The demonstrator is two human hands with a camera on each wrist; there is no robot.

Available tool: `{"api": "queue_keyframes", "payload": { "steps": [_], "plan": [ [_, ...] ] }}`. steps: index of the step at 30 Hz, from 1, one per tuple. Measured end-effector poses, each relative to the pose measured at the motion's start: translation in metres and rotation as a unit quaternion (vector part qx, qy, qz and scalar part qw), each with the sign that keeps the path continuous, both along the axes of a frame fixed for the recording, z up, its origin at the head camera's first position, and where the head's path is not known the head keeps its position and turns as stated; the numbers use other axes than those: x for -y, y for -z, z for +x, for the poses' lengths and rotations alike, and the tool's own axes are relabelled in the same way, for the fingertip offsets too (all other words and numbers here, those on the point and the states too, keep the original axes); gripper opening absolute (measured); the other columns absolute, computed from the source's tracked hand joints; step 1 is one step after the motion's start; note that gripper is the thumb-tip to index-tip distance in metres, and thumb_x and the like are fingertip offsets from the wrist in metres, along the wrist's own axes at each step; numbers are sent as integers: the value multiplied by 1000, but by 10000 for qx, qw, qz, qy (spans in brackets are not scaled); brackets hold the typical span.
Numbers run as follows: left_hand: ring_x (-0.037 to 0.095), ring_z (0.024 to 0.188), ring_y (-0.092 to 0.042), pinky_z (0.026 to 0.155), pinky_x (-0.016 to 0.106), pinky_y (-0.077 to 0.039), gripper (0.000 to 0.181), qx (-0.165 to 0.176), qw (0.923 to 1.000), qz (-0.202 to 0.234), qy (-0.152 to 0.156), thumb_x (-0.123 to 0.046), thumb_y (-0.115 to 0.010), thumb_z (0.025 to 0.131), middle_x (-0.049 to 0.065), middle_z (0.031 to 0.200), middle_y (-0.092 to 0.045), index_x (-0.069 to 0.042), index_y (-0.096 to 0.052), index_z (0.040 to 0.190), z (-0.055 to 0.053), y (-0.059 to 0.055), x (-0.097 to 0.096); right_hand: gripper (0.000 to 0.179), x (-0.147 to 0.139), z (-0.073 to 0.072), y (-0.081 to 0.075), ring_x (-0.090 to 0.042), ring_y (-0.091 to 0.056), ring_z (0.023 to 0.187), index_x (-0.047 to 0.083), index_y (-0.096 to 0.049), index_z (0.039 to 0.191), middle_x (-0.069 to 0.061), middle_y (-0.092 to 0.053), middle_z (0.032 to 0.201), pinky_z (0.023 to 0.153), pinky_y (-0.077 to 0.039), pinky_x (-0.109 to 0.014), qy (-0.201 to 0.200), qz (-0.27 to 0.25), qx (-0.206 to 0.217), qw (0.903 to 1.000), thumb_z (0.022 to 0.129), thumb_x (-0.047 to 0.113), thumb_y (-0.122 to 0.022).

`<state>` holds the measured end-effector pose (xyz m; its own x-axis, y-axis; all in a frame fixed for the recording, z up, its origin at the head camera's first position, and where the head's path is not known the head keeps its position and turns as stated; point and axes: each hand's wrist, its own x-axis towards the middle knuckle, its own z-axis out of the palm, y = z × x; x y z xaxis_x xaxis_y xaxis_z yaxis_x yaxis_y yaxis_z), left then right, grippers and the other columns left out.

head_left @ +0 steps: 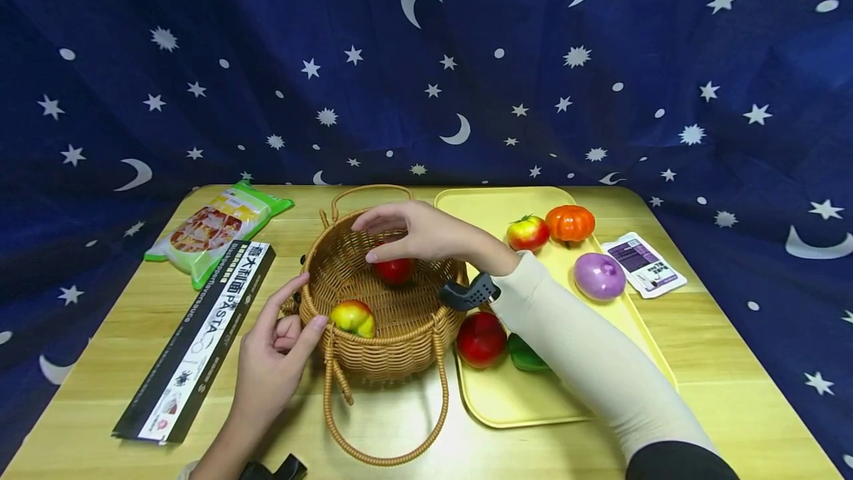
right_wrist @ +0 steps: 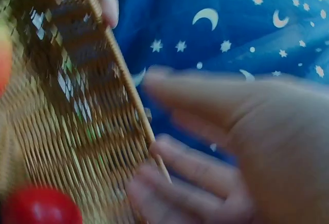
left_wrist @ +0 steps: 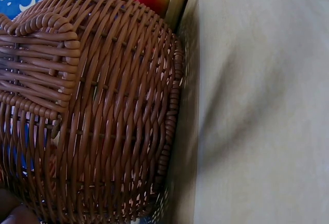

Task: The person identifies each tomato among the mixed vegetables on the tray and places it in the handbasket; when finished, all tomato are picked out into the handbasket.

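The brown wicker basket (head_left: 383, 361) stands mid-table, its front handle hanging down. In it lie a red round fruit (head_left: 395, 271) and a yellow-red fruit (head_left: 353, 317). My left hand (head_left: 273, 354) touches the rim from the left with thumb and index finger extended, its other fingers folded in. Over the basket, above the red fruit, my right hand (head_left: 416, 232) hovers with fingers slightly bent and thumb apart, holding nothing. Blurred in the right wrist view, this hand (right_wrist: 231, 142) appears near the rim. Most of the left hand is outside the left wrist view.
Right of the basket, a yellow tray (head_left: 506, 410) carries an orange pumpkin (head_left: 570, 224), a yellow-red fruit (head_left: 529, 232), a purple onion (head_left: 600, 276), a red fruit (head_left: 481, 339) and a partly covered green vegetable (head_left: 526, 354). A white-purple packet (head_left: 643, 265), a pasta box (head_left: 193, 343) and a green food bag (head_left: 216, 232) lie around.
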<state>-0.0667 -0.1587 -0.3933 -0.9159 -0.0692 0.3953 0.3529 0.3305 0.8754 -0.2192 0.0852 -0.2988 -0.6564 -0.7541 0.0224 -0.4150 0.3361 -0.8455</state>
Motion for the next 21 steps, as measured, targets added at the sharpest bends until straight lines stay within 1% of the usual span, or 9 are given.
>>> {"api": "queue_keyframes", "payload": {
  "steps": [2,5,8,10,12,16,19,21],
  "plan": [
    [7,49,-28,48,28,-30,67,-9,10000,16,19,5,-76,88,-4,56,-29,-15,-54,148,0,0,0,45,-5,2,-5,-14,-60,124,9,-65,132,-1,-65,134,110,-42,-44,52,-201,-2,9998,92,20,-80],
    [7,49,-28,48,28,-30,67,-21,10000,14,43,5,-75,88,-3,56,-29,-17,-54,148,0,0,0,43,-16,7,-16,-15,-61,123,10,-65,133,0,-66,132,106,-46,-41,139,-485,-29,9987,92,18,-79],
    [7,49,-28,48,27,-30,68,-25,10000,7,55,5,-75,89,-3,56,-29,-18,-54,149,0,-1,0,42,-30,16,-26,-17,-61,123,12,-65,132,2,-66,131,102,-49,-36,225,-765,-65,9968,92,16,-78],
    [7,49,-28,47,27,-30,67,-14,10000,2,36,5,-76,89,-3,56,-29,-17,-54,148,0,-1,0,42,-40,23,-32,-17,-61,124,13,-65,132,3,-66,131,101,-50,-36,326,-930,-102,9951,93,15,-78],
    [6,49,-28,47,28,-30,67,-5,10000,-13,5,4,-76,88,-4,56,-29,-18,-54,148,0,0,-1,42,-52,33,-36,-18,-61,124,14,-65,133,3,-65,133,100,-51,-37,457,-1075,-91,9931,93,14,-78],
    [6,50,-28,48,28,-29,67,-22,9999,-100,-67,5,-76,88,-4,57,-29,-17,-55,148,0,-1,-1,44,-75,55,-42,-21,-62,124,15,-65,134,0,-64,135,95,-54,-39,894,-1319,-81,9872,92,12,-78],
    [7,50,-28,49,27,-29,67,-14,9999,-107,-65,5,-76,88,-4,57,-29,-16,-54,148,0,-1,-1,45,-91,71,-40,-25,-62,124,11,-65,134,-5,-64,134,93,-55,-41,1166,-1527,-109,9813,91,6,-77],
    [7,50,-28,49,27,-30,68,13,9999,-85,-62,5,-76,88,-4,57,-29,-16,-54,148,0,0,-1,44,-101,82,-35,-28,-62,122,8,-65,133,-9,-64,132,93,-55,-41,1327,-1597,-150,9781,90,2,-77]
  ]
}}
